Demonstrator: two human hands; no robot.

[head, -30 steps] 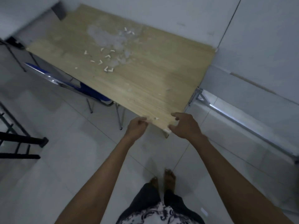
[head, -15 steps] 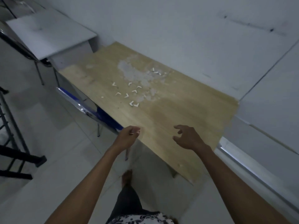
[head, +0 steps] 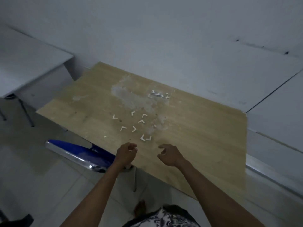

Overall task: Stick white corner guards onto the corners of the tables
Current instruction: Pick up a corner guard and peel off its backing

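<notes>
Two hands are extended over the near edge of the wooden table [head: 188,128]. Left hand [head: 125,154]: fingers curled inward toward the palm, with a small white scrap [head: 130,150] visible between fingertips and thumb; it appears pinched there, though its exact nature cannot be made out. Right hand [head: 169,154]: fingers loosely bent and spread, claw-like, holding nothing and raised above the tabletop; contact with the surface cannot be confirmed.

White corner guards [head: 133,128] lie loose and scattered on the tabletop just beyond both hands, each an L-shaped piece. The nearest pair [head: 146,138] sits just ahead of the gap between the hands, the two pieces touching or almost so. A further small cluster [head: 158,95] lies toward the wall side, beside a pale worn patch [head: 131,97] in the table's surface.

A blue chair with a chrome rim [head: 78,153] is tucked under the table's left edge, close to the left wrist. A grey table [head: 29,63] stands at the left, against the wall. The person's patterned garment [head: 164,218] and one bare foot [head: 140,208] show at the bottom of the view.
</notes>
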